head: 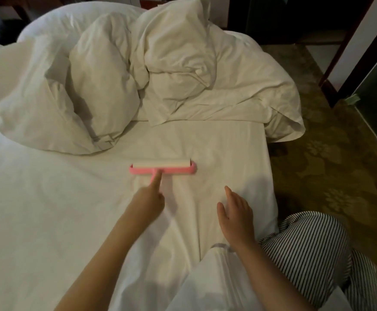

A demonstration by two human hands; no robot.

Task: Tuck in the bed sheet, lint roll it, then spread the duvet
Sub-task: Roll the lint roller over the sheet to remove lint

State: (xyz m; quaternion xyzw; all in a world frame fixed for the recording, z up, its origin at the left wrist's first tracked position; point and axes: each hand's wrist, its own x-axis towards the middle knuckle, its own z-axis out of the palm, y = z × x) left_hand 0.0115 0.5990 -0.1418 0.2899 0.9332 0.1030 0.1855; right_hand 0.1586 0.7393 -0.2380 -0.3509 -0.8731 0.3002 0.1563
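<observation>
Pink plastic lint roller on smooth white bed sheet, handle gripped by left hand; right hand open-fingered, near right of roller; crumpled white duvet beyond roller.

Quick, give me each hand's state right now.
Left hand: grips the handle of the pink lint roller, index finger along it.
Right hand: open, holding nothing, over the bed sheet.

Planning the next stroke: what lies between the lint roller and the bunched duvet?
Only bare sheet separates lint roller from duvet, per head view.
</observation>
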